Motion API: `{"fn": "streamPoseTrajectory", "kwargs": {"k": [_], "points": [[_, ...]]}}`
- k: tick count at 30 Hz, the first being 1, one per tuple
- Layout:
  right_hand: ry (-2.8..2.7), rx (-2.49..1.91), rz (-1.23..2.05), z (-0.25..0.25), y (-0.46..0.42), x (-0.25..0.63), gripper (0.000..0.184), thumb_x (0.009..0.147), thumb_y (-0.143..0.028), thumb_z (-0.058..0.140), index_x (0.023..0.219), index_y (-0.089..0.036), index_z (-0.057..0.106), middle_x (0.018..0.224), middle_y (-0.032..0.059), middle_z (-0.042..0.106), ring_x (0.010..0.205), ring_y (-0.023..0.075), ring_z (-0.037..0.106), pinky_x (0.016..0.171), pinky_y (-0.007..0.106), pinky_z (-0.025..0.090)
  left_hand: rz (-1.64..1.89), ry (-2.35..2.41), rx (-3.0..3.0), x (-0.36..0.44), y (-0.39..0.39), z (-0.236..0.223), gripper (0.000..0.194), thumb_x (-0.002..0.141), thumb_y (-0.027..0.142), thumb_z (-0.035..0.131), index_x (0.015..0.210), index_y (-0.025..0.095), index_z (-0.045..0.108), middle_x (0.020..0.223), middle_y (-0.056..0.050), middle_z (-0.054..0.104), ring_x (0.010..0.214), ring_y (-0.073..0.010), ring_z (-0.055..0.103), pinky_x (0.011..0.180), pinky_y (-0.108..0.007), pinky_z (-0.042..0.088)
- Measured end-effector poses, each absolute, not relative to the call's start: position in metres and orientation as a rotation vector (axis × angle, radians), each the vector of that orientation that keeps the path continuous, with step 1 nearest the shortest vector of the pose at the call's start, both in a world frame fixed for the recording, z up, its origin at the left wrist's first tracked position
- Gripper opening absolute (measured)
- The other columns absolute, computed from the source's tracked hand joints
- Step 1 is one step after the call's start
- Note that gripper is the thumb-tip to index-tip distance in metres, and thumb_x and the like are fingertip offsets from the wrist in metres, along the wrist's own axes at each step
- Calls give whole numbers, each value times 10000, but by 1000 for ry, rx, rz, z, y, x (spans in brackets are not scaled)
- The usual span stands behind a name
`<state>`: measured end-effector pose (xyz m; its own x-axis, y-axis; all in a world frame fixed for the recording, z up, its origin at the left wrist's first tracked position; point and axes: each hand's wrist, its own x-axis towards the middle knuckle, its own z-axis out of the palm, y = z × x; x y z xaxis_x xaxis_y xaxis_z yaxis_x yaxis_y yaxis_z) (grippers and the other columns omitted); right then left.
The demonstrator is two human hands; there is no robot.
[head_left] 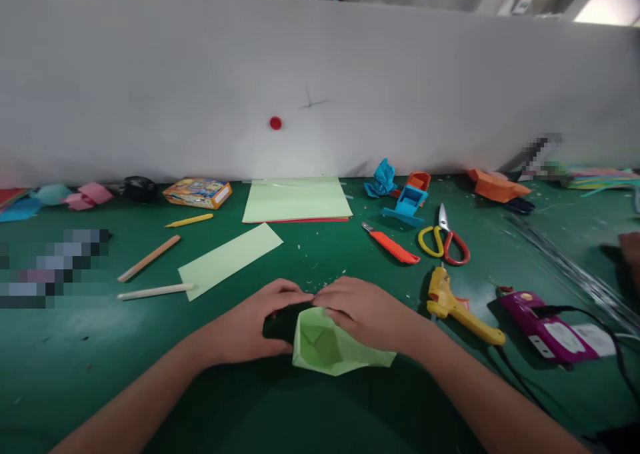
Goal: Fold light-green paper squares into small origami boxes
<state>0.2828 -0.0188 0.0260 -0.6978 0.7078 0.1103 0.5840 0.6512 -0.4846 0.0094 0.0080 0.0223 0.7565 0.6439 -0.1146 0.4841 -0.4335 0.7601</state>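
Note:
A folded light-green paper shape (327, 347) lies on the green table (310, 407) in front of me. My left hand (260, 324) curls at its left side, fingertips pinching its upper edge. My right hand (365, 311) rests over its top right, fingers pressed down on the same edge. The fingertips of both hands meet above the paper. A loose light-green strip (230, 259) lies to the upper left, and a stack of light-green sheets (297, 201) over a red sheet sits further back.
Right of me lie an orange cutter (393, 244), yellow-and-red scissors (445, 241), a yellow glue gun (457, 304) and a purple device (543, 327) with a black cable. Pencils (150, 257), a small box (197, 193) and paper models line the white wall. Another person's hand (631, 254) shows at the right edge.

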Motion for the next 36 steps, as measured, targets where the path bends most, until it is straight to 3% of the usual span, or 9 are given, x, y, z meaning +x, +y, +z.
{"fn": "streamPoseTrajectory", "kwargs": {"k": [3,6,10,16,21,27,36], "points": [[-2585,-1058,563,27,-19,282,286,1031,-174,467,1184,-199,707,1180,65,742,1083,236,644,966,396,471,263,877,2103,15,-7,17,1044,715,281,851,1592,398,297,1582,-65,391,1435,-339,417,1177,-470,374],[-2544,-1052,537,28,-19,283,256,1023,-175,501,1139,-210,727,1164,49,753,1081,231,651,951,391,475,382,1033,2024,24,-24,8,1238,716,343,856,1642,346,35,1549,-107,448,1394,-346,465,1136,-506,421],[-2532,-962,553,27,-20,284,230,1027,-208,523,1125,-222,730,1116,38,765,1045,215,671,939,387,485,424,1158,2019,37,-38,-2,1082,757,279,787,1635,299,155,1411,-114,589,1309,-349,535,1099,-528,446],[-2395,-925,345,37,-20,293,269,1026,-241,546,1269,-232,662,1241,65,729,1159,245,638,993,449,480,570,1245,2091,40,-39,-10,894,868,281,649,1627,293,176,1496,-107,535,1370,-337,500,1108,-528,450],[-2157,-911,284,42,-26,309,266,1021,-179,523,1235,-253,663,1197,66,724,1110,209,645,963,397,506,690,1419,2041,35,-30,-9,811,916,333,604,1618,290,199,1544,-109,484,1387,-340,495,1096,-536,470],[-2131,-1117,542,19,-39,315,240,1033,-258,507,1154,-252,714,938,38,752,866,183,679,746,316,522,941,1519,2098,32,-18,-7,702,946,350,573,1568,263,259,1519,-151,444,1285,-323,567,987,-490,554],[-2118,-1249,827,10,-39,285,328,1057,-410,451,1139,-261,732,1040,34,773,950,200,682,832,329,492,1118,1426,2501,32,-25,-12,581,937,238,597,1467,240,360,1442,-163,449,1367,-327,483,1059,-482,514]]}}
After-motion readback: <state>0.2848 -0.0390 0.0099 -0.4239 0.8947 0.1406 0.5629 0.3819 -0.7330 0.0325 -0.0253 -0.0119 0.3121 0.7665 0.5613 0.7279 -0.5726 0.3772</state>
